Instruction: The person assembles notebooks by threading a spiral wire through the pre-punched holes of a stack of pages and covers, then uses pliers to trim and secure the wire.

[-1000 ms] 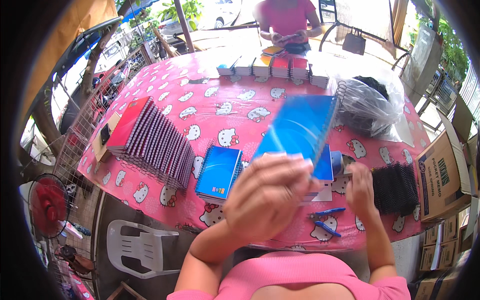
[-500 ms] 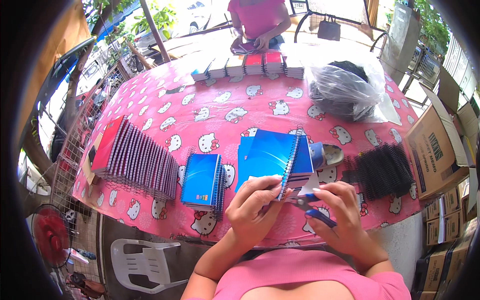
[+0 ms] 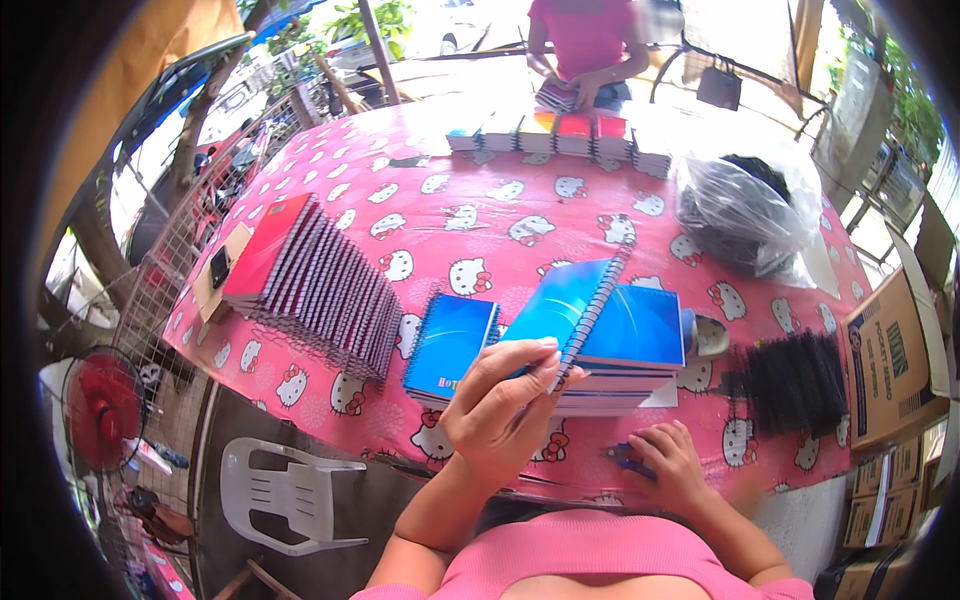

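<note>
My left hand (image 3: 500, 408) pinches a blue spiral notebook (image 3: 562, 300) by the lower end of its coil, holding it tilted above the table. Beneath and right of it sits a stack of blue-covered books (image 3: 636, 330). Close to the table's near edge, my right hand (image 3: 678, 468) is closed around the handles of blue-handled pliers (image 3: 628, 458), low at the tabletop; the fingers partly cover the handles. A pile of blue spiral notebooks (image 3: 450, 345) lies left of my left hand. Black plastic coils (image 3: 797, 385) are heaped to the right.
A long row of red notebooks (image 3: 320, 285) fills the table's left. Further off are small book stacks (image 3: 575, 135), a plastic bag of black coils (image 3: 745, 215) and a co-worker (image 3: 585, 50) handling books. A cardboard box (image 3: 895, 360) stands right; a white chair (image 3: 290, 495) is lower left.
My right hand has moved down with the pliers, away from the notebook's coil to the tabletop. My left hand still holds the notebook. The whole view has shifted.
</note>
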A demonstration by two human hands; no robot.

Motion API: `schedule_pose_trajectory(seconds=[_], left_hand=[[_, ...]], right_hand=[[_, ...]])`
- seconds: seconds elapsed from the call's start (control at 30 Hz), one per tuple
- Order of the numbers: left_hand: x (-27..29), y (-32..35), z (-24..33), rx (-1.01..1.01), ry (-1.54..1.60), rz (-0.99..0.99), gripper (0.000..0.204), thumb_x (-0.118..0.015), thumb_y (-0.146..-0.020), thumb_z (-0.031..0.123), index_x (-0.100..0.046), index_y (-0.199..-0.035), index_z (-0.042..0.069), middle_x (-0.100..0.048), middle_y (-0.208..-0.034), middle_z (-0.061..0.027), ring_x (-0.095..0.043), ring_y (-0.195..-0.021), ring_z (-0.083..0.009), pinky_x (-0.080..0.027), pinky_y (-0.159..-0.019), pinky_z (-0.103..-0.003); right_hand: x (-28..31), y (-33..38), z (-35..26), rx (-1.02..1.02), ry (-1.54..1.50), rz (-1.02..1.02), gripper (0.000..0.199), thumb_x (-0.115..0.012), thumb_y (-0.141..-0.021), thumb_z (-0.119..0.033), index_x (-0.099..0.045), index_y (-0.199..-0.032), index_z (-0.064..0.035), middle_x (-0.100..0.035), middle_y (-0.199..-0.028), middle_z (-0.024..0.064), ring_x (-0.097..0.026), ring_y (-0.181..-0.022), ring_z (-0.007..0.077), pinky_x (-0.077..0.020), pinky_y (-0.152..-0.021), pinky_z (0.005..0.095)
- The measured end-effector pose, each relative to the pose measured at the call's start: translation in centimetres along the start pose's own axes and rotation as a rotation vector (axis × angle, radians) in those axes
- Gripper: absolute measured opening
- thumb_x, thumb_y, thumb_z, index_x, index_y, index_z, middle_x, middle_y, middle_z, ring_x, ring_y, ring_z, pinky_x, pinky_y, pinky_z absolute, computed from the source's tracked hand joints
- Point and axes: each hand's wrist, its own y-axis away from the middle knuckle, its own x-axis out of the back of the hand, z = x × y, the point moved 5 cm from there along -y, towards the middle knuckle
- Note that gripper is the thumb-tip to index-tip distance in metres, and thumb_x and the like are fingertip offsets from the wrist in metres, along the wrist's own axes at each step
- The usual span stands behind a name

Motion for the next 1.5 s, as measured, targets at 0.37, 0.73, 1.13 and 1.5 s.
schedule_pose_trajectory(seconds=[0.37, 0.73, 1.13, 1.5], left_hand=[[5.4, -1.3, -0.3, 0.051, -0.404, 0.226, 0.038, -0.075, -0.080, 0.010, -0.061, -0.113, -0.002, -0.063, -0.104, -0.0157, -0.061, -0.093, -0.0307, -0.049, -0.085, -0.043], [8.8, 12.7, -14.5, 0.835, 0.200, 0.717, 0.038, -0.039, -0.104, 0.027, -0.051, -0.122, -0.003, -0.061, -0.112, -0.0185, -0.058, -0.104, -0.0244, -0.044, -0.094, -0.037], [8.2, 11.1, -12.3, 0.697, -0.356, 0.690, 0.040, -0.039, -0.102, 0.032, -0.046, -0.079, 0.000, -0.054, -0.079, -0.0116, -0.051, -0.075, -0.0209, -0.042, -0.072, -0.039], [8.8, 11.3, -13.0, 0.591, -0.412, 0.628, 0.038, -0.034, -0.103, 0.031, -0.045, -0.089, -0.003, -0.047, -0.090, -0.0143, -0.049, -0.085, -0.0233, -0.040, -0.078, -0.039]], right_hand=[[10.9, -23.1, -12.0, 0.738, 0.029, 0.094, 0.044, -0.060, -0.075, -0.009, -0.058, -0.117, -0.0171, -0.052, -0.090, 0.0098, -0.058, -0.087, 0.0267, -0.0488, -0.070, 0.0440], [-6.2, -33.3, -5.8, 0.233, -0.128, -0.830, 0.075, -0.085, -0.067, -0.024, -0.045, -0.124, 0.0054, -0.060, -0.103, 0.0231, -0.062, -0.095, 0.0363, -0.0505, -0.082, 0.0416], [-7.4, -31.0, -8.7, 0.544, 0.356, -1.020, 0.094, -0.091, -0.053, -0.018, -0.042, -0.130, 0.0012, -0.057, -0.111, 0.0199, -0.063, -0.100, 0.0347, -0.0550, -0.075, 0.0437], [-7.7, -32.1, -8.9, 0.632, 0.249, -0.951, 0.102, -0.093, -0.046, -0.025, -0.044, -0.132, -0.0004, -0.056, -0.115, 0.0212, -0.061, -0.104, 0.0363, -0.0528, -0.081, 0.0438]])
